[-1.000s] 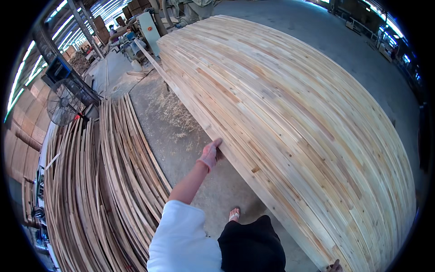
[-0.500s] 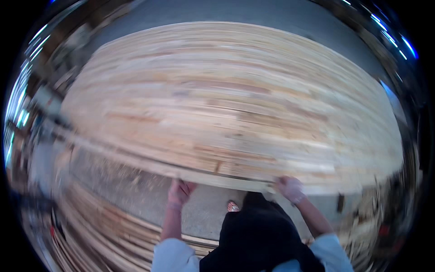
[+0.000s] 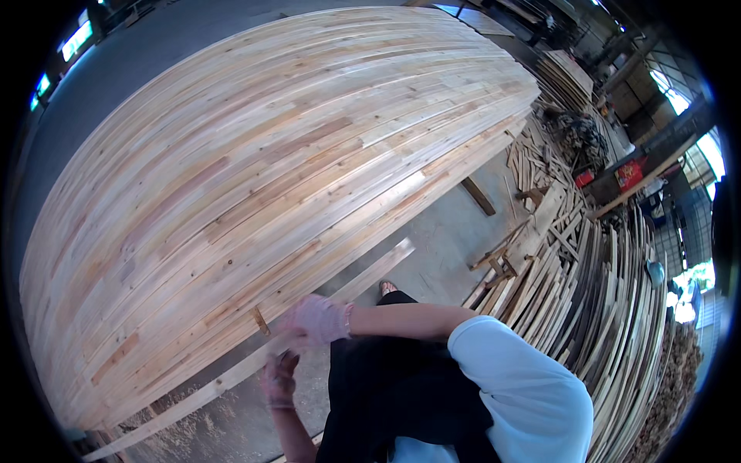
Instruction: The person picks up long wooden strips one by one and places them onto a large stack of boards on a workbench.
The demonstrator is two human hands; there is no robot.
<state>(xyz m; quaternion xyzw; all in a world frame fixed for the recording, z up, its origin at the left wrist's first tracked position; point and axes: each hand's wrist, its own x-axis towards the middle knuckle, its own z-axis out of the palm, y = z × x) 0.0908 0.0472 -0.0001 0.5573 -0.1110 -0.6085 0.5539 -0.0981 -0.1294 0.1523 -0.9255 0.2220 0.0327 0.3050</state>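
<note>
A long, narrow pale wood strip (image 3: 378,268) runs diagonally along the near edge of a broad panel (image 3: 255,185) of many joined wooden slats, with a gap showing between them. My right hand (image 3: 323,318), in a pale pinkish glove, reaches across my body and closes around the strip's middle. Just below it, my left hand (image 3: 279,380) has its fingers curled at the same strip. Both hands are slightly blurred, and the right one hides part of the strip. A short brown wood piece (image 3: 262,321) sticks out at the panel's edge beside the right hand.
Long loose slats (image 3: 571,301) lie stacked to the right, next to a heap of offcuts (image 3: 544,166). A dark wood block (image 3: 478,196) juts out from below the panel. Sawdust (image 3: 193,428) covers floor at lower left. Stacked boards (image 3: 565,81) stand farther back.
My view has turned to the right. My hands, formerly wide apart on the strip, are now close together, the right one crossing leftward. A gap now separates strip and panel.
</note>
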